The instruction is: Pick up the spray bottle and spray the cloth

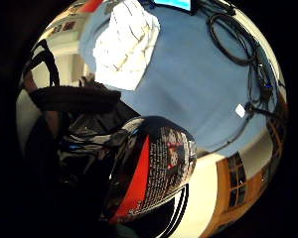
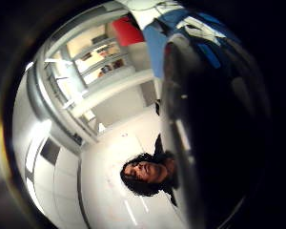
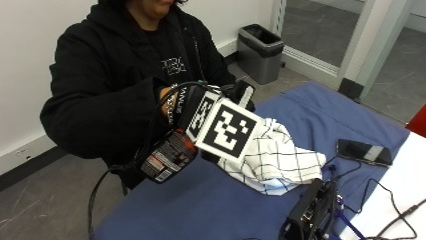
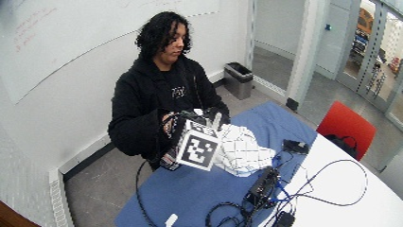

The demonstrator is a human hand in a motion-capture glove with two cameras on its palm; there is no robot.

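The gloved right hand [image 3: 193, 107] was curled around the spray bottle [image 3: 166, 156], holding it tilted in the air above the near table edge — a glossy dark body with a red, finely printed label. Just beyond the hand lay the cloth [image 3: 276, 157], white with a thin black grid, crumpled in a soft heap on the blue table cover [image 3: 200, 205]. The little-finger palm view alone showed the label's print [image 1: 161, 168]. Farther off stood a grey bin [image 3: 259, 50] and a red chair [image 4: 343, 125].
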